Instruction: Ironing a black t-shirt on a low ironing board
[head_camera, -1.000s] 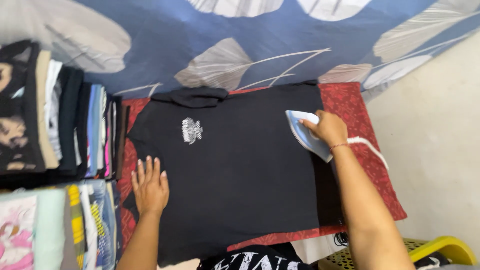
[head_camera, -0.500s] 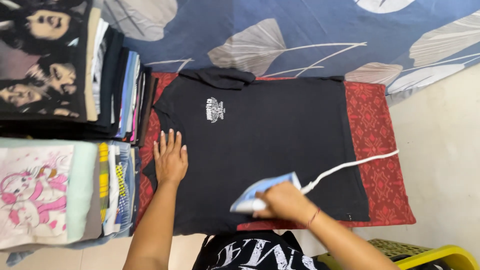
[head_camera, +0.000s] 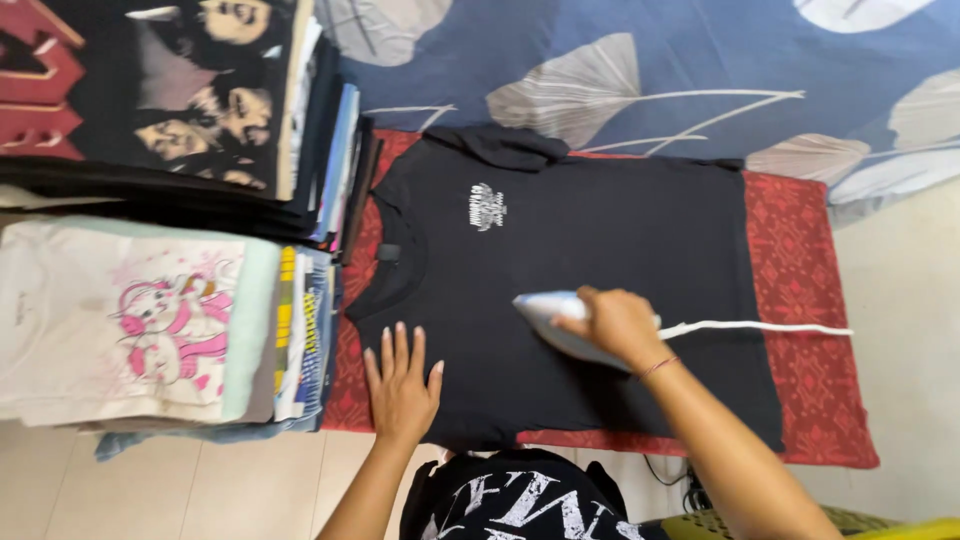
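A black T-shirt (head_camera: 590, 240) with a small white chest print lies flat on a red patterned mat (head_camera: 800, 260). My right hand (head_camera: 618, 325) grips a white and light-blue iron (head_camera: 545, 312) that rests on the shirt's middle, tip pointing left. Its white cord (head_camera: 760, 327) trails right across the mat. My left hand (head_camera: 402, 385) lies flat with fingers spread on the shirt's near sleeve, a short way left of the iron.
Two stacks of folded clothes stand at the left: a dark printed stack (head_camera: 170, 100) at the back and a pale stack with a pink cartoon (head_camera: 150, 320) in front. A blue leaf-patterned sheet (head_camera: 650, 60) lies behind the mat. A yellow basket (head_camera: 900, 527) sits at bottom right.
The iron has travelled from the shirt's far right hem across to its middle, now pointing left. My left hand has stayed pressed flat on the near sleeve. The view has shifted right.
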